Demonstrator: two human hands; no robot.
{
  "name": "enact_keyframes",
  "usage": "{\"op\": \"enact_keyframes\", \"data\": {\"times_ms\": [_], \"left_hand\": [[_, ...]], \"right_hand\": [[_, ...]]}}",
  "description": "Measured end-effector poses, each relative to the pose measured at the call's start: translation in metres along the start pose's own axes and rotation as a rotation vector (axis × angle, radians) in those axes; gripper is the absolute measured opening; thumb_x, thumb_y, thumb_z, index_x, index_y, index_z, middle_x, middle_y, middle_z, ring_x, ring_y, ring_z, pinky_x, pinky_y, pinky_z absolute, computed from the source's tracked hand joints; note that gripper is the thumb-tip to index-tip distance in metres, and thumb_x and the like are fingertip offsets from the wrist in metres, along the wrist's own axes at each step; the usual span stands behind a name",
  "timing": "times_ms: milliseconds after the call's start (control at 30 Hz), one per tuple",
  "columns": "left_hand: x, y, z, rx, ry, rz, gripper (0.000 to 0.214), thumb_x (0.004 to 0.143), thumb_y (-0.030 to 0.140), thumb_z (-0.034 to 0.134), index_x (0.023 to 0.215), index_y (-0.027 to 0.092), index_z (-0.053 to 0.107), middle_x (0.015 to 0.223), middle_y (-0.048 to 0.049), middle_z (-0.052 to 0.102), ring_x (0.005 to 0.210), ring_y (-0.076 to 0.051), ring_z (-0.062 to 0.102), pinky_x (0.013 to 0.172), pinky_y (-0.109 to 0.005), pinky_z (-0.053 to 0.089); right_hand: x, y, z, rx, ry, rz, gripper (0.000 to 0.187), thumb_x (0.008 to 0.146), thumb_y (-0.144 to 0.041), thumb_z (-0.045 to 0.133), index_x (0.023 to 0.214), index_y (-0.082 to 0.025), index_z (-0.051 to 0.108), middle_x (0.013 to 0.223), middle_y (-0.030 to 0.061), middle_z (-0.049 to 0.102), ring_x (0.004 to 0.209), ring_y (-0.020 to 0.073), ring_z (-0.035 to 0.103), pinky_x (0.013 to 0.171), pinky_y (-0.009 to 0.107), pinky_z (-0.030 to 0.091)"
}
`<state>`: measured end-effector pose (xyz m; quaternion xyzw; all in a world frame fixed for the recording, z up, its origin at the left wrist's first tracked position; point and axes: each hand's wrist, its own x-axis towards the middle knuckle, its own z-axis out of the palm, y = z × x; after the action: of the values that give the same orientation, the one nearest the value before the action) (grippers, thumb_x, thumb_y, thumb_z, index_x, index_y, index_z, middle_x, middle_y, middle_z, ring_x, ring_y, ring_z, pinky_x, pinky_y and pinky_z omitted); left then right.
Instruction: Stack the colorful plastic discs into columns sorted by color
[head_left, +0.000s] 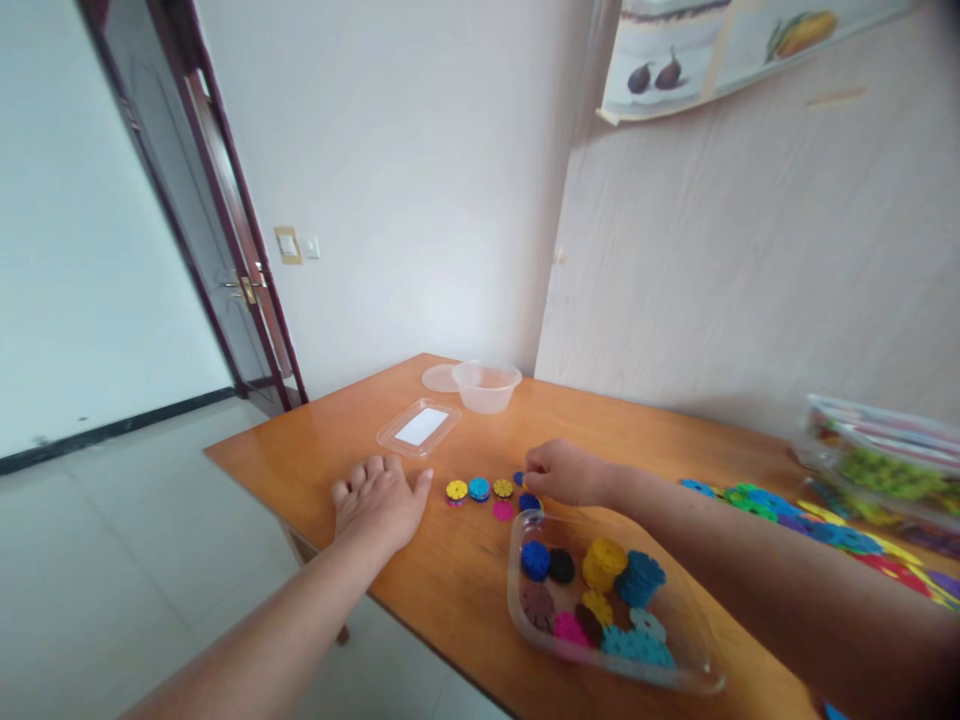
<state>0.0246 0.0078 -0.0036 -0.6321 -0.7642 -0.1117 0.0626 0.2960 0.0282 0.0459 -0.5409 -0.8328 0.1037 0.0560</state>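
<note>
My left hand (381, 500) lies flat on the wooden table with its fingers spread, holding nothing. To its right stands a row of small notched plastic discs: a yellow disc (457, 490), a light blue disc (479, 488) and a darker yellow disc (502, 488). A pink disc (502, 511) lies flat in front of them. My right hand (559, 472) is closed at the row's right end, its fingertips at a small blue disc (519, 479). Just below that hand sits a dark blue disc (529, 502). A clear plastic tray (517, 590) nearby holds several discs in mixed colours.
Toward the back corner are a clear round bowl (486, 388), a round lid (439, 378) and a rectangular lid (418, 428) with a white label. Many coloured discs (795, 515) are spread at right, beside a clear package (885, 455). Walls border the table's far side.
</note>
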Motion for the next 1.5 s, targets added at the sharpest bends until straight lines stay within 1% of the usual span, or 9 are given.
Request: {"op": "enact_keyframes", "data": {"times_ms": [100,267,467,667,867,933,1000,1267,1500], "left_hand": [[-0.001,0.0,0.0,0.0,0.003,0.0,0.066,0.086,0.066,0.027,0.113,0.015,0.06,0.12,-0.0192,0.06,0.115,-0.036,0.05,0.092,-0.051,0.036],[0.0,0.0,0.001,0.0,0.002,0.008,0.064,0.087,0.065,0.027,0.111,0.016,0.06,0.12,-0.0194,0.059,0.115,-0.035,0.05,0.092,-0.051,0.035],[0.0,0.0,0.002,-0.003,-0.005,-0.005,0.065,0.086,0.066,0.027,0.112,0.016,0.06,0.12,-0.0192,0.06,0.115,-0.035,0.05,0.093,-0.051,0.035],[0.0,0.0,0.002,-0.013,-0.01,-0.005,0.066,0.086,0.066,0.028,0.115,0.016,0.06,0.125,-0.0195,0.058,0.118,-0.036,0.048,0.094,-0.052,0.034],[0.0,0.0,0.002,-0.016,-0.005,-0.006,0.066,0.086,0.065,0.029,0.114,0.015,0.061,0.122,-0.0197,0.059,0.116,-0.036,0.048,0.093,-0.051,0.034],[0.0,0.0,0.003,-0.017,0.003,-0.003,0.066,0.086,0.065,0.029,0.114,0.015,0.061,0.122,-0.02,0.059,0.116,-0.036,0.048,0.093,-0.051,0.034],[0.001,0.0,0.004,-0.016,0.006,-0.001,0.066,0.086,0.065,0.029,0.115,0.015,0.061,0.123,-0.0204,0.059,0.116,-0.036,0.048,0.093,-0.051,0.033],[0.0,0.001,0.003,-0.029,0.018,0.01,0.079,0.081,0.076,0.024,0.113,0.015,0.061,0.121,-0.0217,0.06,0.114,-0.038,0.05,0.092,-0.052,0.035],[-0.004,0.004,-0.004,-0.044,-0.012,0.035,0.092,0.074,0.085,0.024,0.118,0.013,0.061,0.125,-0.0241,0.058,0.118,-0.039,0.047,0.095,-0.053,0.033]], "right_hand": [[-0.013,0.004,-0.015,0.092,0.064,0.036,0.017,0.081,-0.028,0.055,0.069,-0.018,0.063,0.071,0.0044,0.066,0.065,0.0153,0.057,0.055,0.026,0.036],[-0.031,0.006,-0.038,0.586,-0.183,0.008,0.029,0.087,-0.043,0.052,0.078,-0.018,0.063,0.068,0.0015,0.064,0.056,0.0121,0.055,0.052,0.024,0.039],[0.008,0.009,-0.014,0.228,-0.089,-0.038,0.025,0.073,-0.036,0.069,0.089,-0.017,0.068,0.085,0.0043,0.068,0.074,0.0167,0.059,0.061,0.026,0.043],[0.031,0.017,0.006,0.24,-0.143,0.017,0.023,0.061,-0.027,0.076,0.079,-0.019,0.064,0.082,0.0027,0.066,0.075,0.0178,0.058,0.059,0.025,0.041],[-0.002,0.017,-0.015,0.468,-0.108,0.072,0.015,0.076,-0.029,0.063,0.084,-0.019,0.055,0.072,0.0001,0.062,0.064,0.0124,0.056,0.052,0.021,0.04],[-0.021,0.014,-0.027,0.753,-0.154,0.023,0.023,0.075,-0.035,0.068,0.085,-0.019,0.054,0.073,-0.0002,0.062,0.06,0.0105,0.054,0.05,0.02,0.037],[-0.034,0.013,-0.036,0.857,-0.233,-0.002,0.028,0.077,-0.042,0.069,0.089,-0.019,0.057,0.075,0.0006,0.063,0.056,0.0092,0.051,0.047,0.02,0.032],[-0.016,0.011,-0.015,0.308,-0.185,-0.073,0.034,0.073,-0.039,0.071,0.101,-0.02,0.07,0.087,0.0025,0.067,0.075,0.0159,0.058,0.062,0.025,0.043],[-0.013,0.011,-0.011,0.286,-0.157,-0.034,0.015,0.071,-0.032,0.069,0.078,-0.019,0.066,0.074,-0.0013,0.064,0.067,0.0136,0.054,0.056,0.023,0.038]]}}
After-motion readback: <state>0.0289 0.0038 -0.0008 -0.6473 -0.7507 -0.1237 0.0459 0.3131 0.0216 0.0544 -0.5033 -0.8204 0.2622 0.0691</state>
